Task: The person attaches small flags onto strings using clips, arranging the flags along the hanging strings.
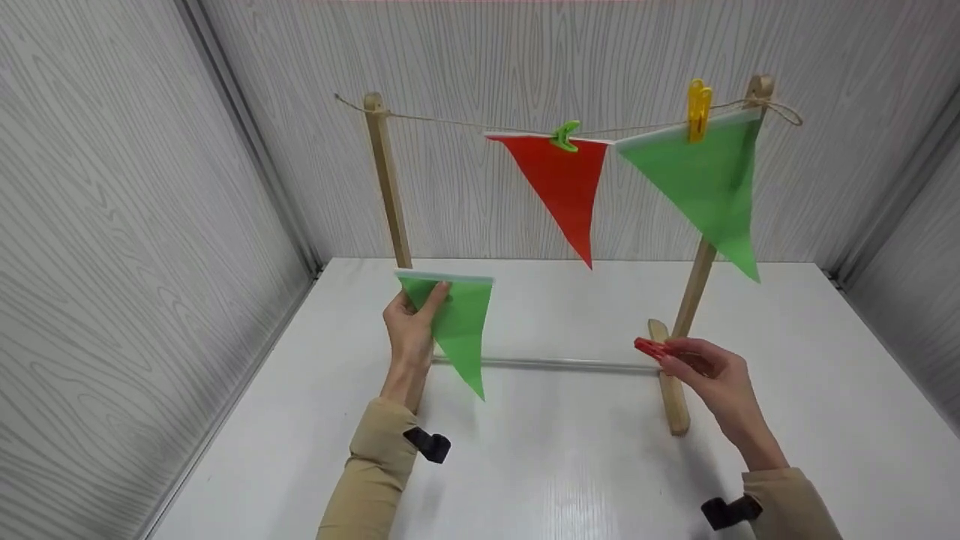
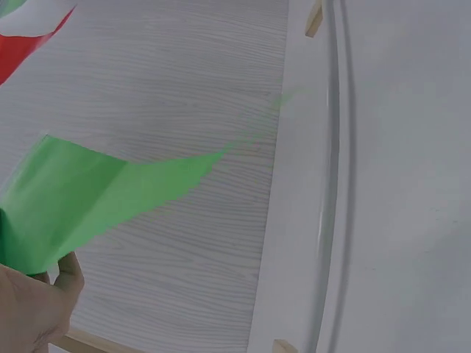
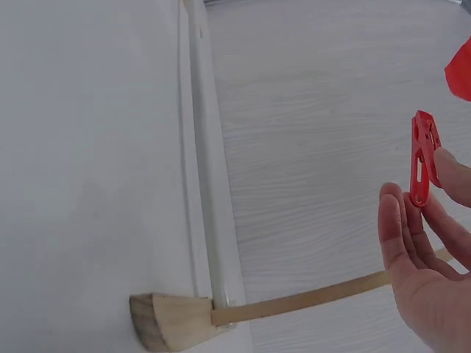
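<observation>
Here, a white desk [image 1: 570,465] fills the lower frame, bearing a wooden rack [image 1: 386,172] whose string [image 1: 450,122] carries a red flag [image 1: 564,180] and a green flag [image 1: 705,180] across the upper right. Left of centre, the left hand [image 1: 411,330] pinches a loose green pennant [image 1: 456,322]. At right centre, the right hand [image 1: 712,379] pinches a red clip [image 1: 651,349].

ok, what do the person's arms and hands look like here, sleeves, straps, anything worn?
Both hands are bare: left hand, right hand, no gloves or rings visible. Each forearm wears a long beige fabric sleeve, left sleeve, right sleeve, ending at the wrist. A small black mount shows beside each cuff: left black mount, right black mount. No cables or markings seen.
</observation>
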